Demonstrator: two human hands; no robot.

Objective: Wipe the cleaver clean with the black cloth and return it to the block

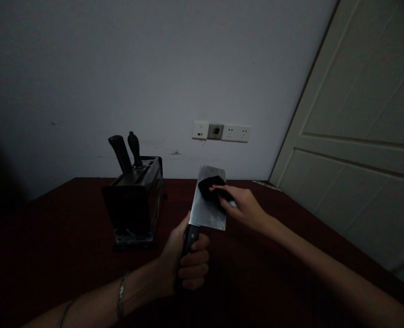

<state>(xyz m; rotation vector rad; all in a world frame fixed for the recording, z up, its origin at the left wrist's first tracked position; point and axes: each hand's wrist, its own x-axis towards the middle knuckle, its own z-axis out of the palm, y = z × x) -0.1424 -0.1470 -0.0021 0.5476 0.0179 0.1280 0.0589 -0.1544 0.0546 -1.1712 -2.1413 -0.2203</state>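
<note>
My left hand (184,262) is wrapped round the black handle of a cleaver (205,213), whose broad metal blade points up and away from me. A dark cloth (211,187) is pinched in my right hand (241,205) and lies against the upper part of the blade face, covering some of it. Scuffs and pale marks show on the blade near the handle. The cleaver is held above the table. Part of my right hand's fingers is hidden behind the cloth.
To the left stands a black knife block (131,205) with two dark handles sticking up. The dark red table (256,259) reaches to a pale wall with sockets (236,133). A white panelled door (362,136) rises along the right side. A thin strip (266,185) lies near the back right edge.
</note>
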